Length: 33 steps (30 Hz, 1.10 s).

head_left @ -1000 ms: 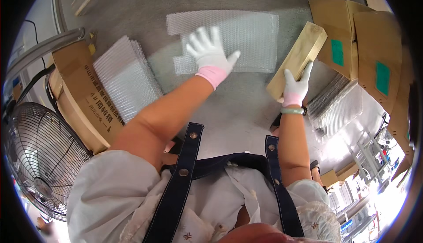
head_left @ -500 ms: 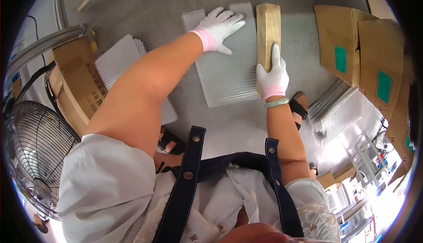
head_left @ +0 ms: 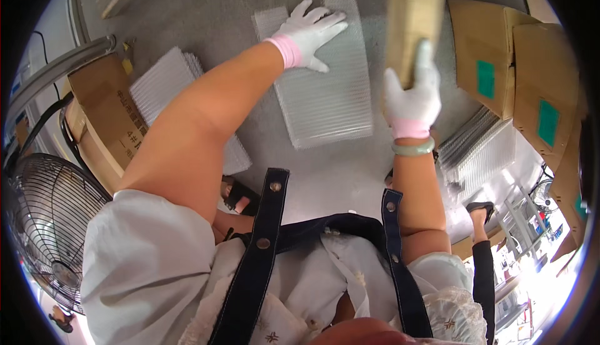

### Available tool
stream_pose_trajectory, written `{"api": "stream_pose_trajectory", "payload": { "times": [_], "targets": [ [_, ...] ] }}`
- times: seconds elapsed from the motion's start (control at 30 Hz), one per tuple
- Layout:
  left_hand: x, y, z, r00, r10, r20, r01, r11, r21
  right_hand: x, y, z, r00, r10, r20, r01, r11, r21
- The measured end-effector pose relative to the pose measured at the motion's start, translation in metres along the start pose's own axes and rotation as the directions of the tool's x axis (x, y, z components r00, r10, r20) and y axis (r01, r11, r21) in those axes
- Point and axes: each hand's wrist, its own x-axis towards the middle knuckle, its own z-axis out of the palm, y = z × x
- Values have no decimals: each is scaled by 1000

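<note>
A translucent ribbed plastic sheet stack (head_left: 328,104) lies on the grey floor in front of me. My left hand (head_left: 310,35), in a white glove with a pink cuff, rests on its upper part with the fingers spread. Just to the right, my right hand (head_left: 414,98) grips a wooden block (head_left: 414,17) near its lower end, the index finger stretched along it. The block is long, pale and smeared by motion, and it stands apart from the stack's right edge. Its far end runs out of the top of the view.
Another ribbed sheet pile (head_left: 165,82) lies at left, partly behind my left arm, beside a cardboard box (head_left: 106,95) and a black fan (head_left: 53,226). At right stand cardboard boxes (head_left: 484,51) and more ribbed sheets (head_left: 478,157). A person's leg (head_left: 482,264) shows at lower right.
My right hand has moved the wooden block away from the stack's edge, to the right and up in the picture. My left hand stays on the sheets. A person's leg has appeared at lower right.
</note>
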Motion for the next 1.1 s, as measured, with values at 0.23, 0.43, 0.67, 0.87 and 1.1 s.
{"api": "stream_pose_trajectory", "payload": {
  "times": [0.23, 0.43, 0.67, 0.87, 1.1],
  "targets": [
    [4, 5, -1, 1000, 3, 20, -3, 1000, 4, -16, 16, 21, 942, 168, 290, -83, 955, -283],
    [5, 13, -5, 998, -37, 48, 34, 997, 69, -86, 35, 19, 997, 54, 56, -44, 985, -170],
    [3, 9, 2, 999, -28, 43, 24, 995, 96, -92, 25, -18, 992, -63, -114, 55, 996, -73],
    [7, 16, -6, 997, -5, 80, 0, 998, 68, -122, 61, 15, 960, 112, 257, -51, 971, -235],
    [9, 17, -24, 990, 30, 136, -31, 1000, 3, -132, 62, 33, 961, 180, 210, -121, 956, -266]
  ]
}}
